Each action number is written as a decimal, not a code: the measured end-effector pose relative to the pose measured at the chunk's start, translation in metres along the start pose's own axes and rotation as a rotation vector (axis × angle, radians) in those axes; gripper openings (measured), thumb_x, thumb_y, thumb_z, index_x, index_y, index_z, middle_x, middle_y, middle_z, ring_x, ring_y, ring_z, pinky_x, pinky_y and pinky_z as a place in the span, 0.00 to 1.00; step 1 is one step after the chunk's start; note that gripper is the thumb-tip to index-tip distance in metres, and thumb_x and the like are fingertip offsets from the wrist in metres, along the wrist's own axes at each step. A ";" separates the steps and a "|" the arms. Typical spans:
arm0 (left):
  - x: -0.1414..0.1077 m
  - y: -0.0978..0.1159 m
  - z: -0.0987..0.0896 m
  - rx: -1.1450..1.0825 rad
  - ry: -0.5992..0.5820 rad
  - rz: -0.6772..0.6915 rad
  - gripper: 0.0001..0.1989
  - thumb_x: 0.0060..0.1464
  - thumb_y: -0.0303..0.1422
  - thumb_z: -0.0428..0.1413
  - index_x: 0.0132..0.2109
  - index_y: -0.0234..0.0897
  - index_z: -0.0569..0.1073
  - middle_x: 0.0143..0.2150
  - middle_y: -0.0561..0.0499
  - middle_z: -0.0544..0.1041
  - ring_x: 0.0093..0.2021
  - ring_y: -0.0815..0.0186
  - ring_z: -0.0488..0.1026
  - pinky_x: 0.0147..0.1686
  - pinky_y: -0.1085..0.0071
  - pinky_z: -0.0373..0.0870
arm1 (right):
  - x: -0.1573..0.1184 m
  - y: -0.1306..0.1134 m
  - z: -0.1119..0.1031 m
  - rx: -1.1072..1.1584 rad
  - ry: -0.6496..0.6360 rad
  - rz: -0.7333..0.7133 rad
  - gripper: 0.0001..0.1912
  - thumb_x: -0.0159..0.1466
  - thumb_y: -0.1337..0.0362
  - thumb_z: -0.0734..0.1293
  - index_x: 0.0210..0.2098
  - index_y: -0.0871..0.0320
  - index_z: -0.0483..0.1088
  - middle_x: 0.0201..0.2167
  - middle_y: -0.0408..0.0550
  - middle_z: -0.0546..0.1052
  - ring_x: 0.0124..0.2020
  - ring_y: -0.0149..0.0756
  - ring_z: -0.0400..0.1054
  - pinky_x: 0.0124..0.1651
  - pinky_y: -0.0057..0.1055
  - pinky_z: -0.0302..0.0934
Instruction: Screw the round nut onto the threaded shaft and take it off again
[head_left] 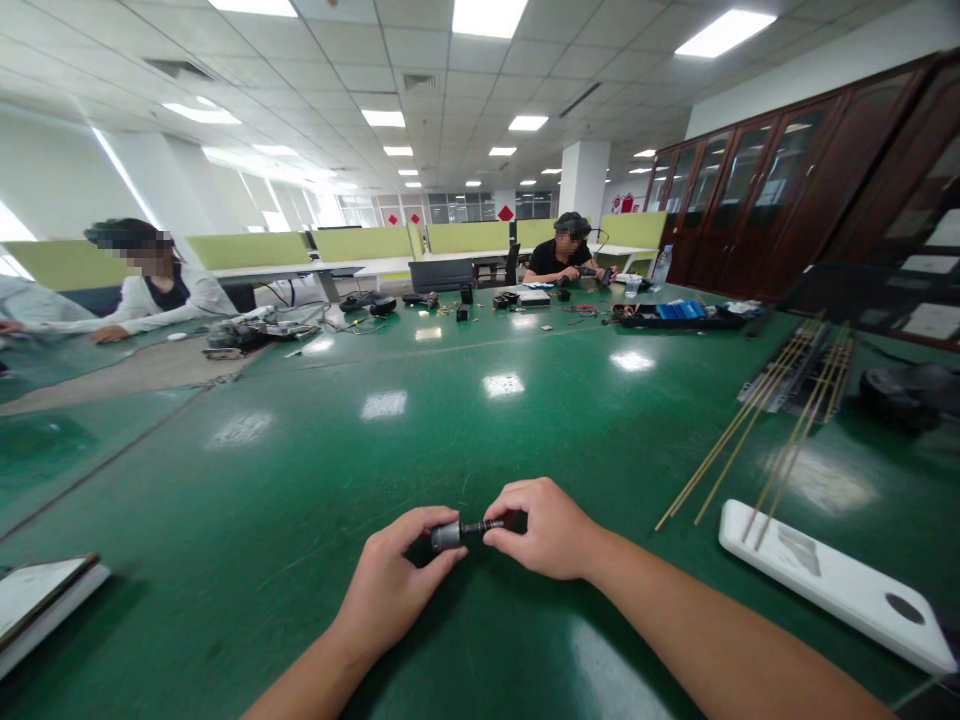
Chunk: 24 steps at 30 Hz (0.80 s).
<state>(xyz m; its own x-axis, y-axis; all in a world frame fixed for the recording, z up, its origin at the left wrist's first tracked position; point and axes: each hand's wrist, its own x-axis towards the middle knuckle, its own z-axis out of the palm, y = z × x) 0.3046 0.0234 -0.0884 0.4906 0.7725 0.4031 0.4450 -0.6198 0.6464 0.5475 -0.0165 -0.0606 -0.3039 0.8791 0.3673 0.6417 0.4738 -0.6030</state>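
Over the near middle of the bench [420, 445], a grey cylinder [448, 537] is gripped by the fingers of the left hand [388, 575], and the dark shaft [475, 527] at its right end is pinched by the right hand [551, 532], presumably so both ends are steadied

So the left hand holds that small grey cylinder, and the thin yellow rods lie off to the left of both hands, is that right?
Not quite: the head view shows the thin yellow rods off to the right. The left hand does hold the small grey cylinder.
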 end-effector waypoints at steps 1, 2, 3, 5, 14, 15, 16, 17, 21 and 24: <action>0.000 0.000 0.000 -0.001 -0.001 -0.001 0.15 0.56 0.35 0.63 0.50 0.46 0.75 0.48 0.51 0.78 0.47 0.59 0.75 0.50 0.62 0.73 | 0.000 0.000 0.000 0.002 0.002 0.001 0.06 0.60 0.63 0.71 0.36 0.56 0.79 0.30 0.44 0.78 0.31 0.33 0.71 0.38 0.29 0.62; 0.000 -0.001 0.000 -0.001 -0.002 -0.001 0.15 0.56 0.35 0.63 0.50 0.46 0.75 0.48 0.51 0.78 0.47 0.59 0.75 0.50 0.62 0.73 | 0.000 0.000 0.000 0.002 0.002 0.002 0.06 0.60 0.63 0.71 0.36 0.56 0.79 0.30 0.44 0.78 0.31 0.33 0.71 0.39 0.29 0.62; 0.000 -0.001 0.000 -0.003 -0.001 -0.002 0.15 0.56 0.35 0.63 0.50 0.45 0.75 0.48 0.51 0.78 0.48 0.59 0.75 0.50 0.62 0.73 | 0.000 0.000 -0.001 0.003 0.003 0.003 0.06 0.60 0.63 0.71 0.36 0.56 0.79 0.30 0.44 0.78 0.32 0.33 0.71 0.39 0.29 0.62; 0.000 -0.002 0.000 -0.006 0.003 -0.003 0.15 0.56 0.35 0.63 0.51 0.46 0.75 0.48 0.51 0.78 0.48 0.59 0.75 0.50 0.62 0.72 | 0.000 0.000 -0.001 0.005 0.002 0.007 0.06 0.60 0.63 0.71 0.36 0.56 0.79 0.30 0.44 0.78 0.32 0.33 0.71 0.39 0.29 0.62; -0.001 -0.005 -0.003 0.001 0.004 -0.006 0.15 0.56 0.36 0.63 0.51 0.46 0.75 0.49 0.51 0.78 0.48 0.60 0.75 0.51 0.63 0.71 | -0.001 0.002 -0.002 0.016 0.004 0.020 0.06 0.60 0.63 0.70 0.36 0.56 0.79 0.30 0.45 0.78 0.32 0.33 0.71 0.39 0.29 0.62; -0.001 -0.005 -0.003 0.002 0.004 -0.008 0.16 0.56 0.36 0.63 0.51 0.46 0.75 0.49 0.51 0.78 0.48 0.60 0.75 0.51 0.63 0.71 | -0.001 0.002 -0.002 0.015 0.002 0.019 0.06 0.60 0.63 0.70 0.36 0.56 0.79 0.30 0.44 0.78 0.32 0.33 0.71 0.39 0.29 0.62; -0.001 -0.006 -0.003 0.004 0.006 -0.009 0.16 0.56 0.36 0.63 0.51 0.46 0.75 0.49 0.51 0.78 0.48 0.59 0.75 0.51 0.63 0.71 | -0.001 0.003 -0.002 0.013 0.001 0.019 0.06 0.60 0.63 0.71 0.36 0.56 0.79 0.30 0.44 0.78 0.32 0.33 0.71 0.40 0.29 0.62; -0.001 -0.006 -0.003 0.007 0.007 -0.009 0.16 0.56 0.36 0.63 0.51 0.46 0.75 0.49 0.51 0.78 0.48 0.59 0.75 0.51 0.63 0.71 | -0.001 0.003 -0.002 0.011 0.000 0.018 0.06 0.60 0.62 0.71 0.36 0.56 0.79 0.30 0.44 0.78 0.32 0.33 0.70 0.40 0.29 0.62; 0.000 -0.006 -0.002 0.011 0.011 -0.012 0.16 0.55 0.36 0.64 0.51 0.46 0.75 0.49 0.53 0.78 0.48 0.61 0.74 0.50 0.64 0.71 | -0.001 0.005 -0.001 0.003 0.002 0.015 0.06 0.60 0.62 0.71 0.37 0.55 0.79 0.31 0.43 0.78 0.32 0.32 0.71 0.40 0.28 0.62; 0.000 -0.006 -0.002 0.004 0.012 -0.013 0.16 0.55 0.36 0.64 0.51 0.48 0.74 0.49 0.54 0.78 0.48 0.62 0.74 0.51 0.65 0.70 | -0.001 0.006 -0.001 0.007 0.003 0.015 0.06 0.60 0.62 0.71 0.36 0.55 0.79 0.31 0.43 0.78 0.32 0.32 0.70 0.40 0.28 0.62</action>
<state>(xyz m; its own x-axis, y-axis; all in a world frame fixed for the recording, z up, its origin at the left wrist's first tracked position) 0.3002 0.0271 -0.0907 0.4757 0.7822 0.4024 0.4545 -0.6102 0.6489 0.5523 -0.0146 -0.0634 -0.2919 0.8860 0.3602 0.6415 0.4607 -0.6134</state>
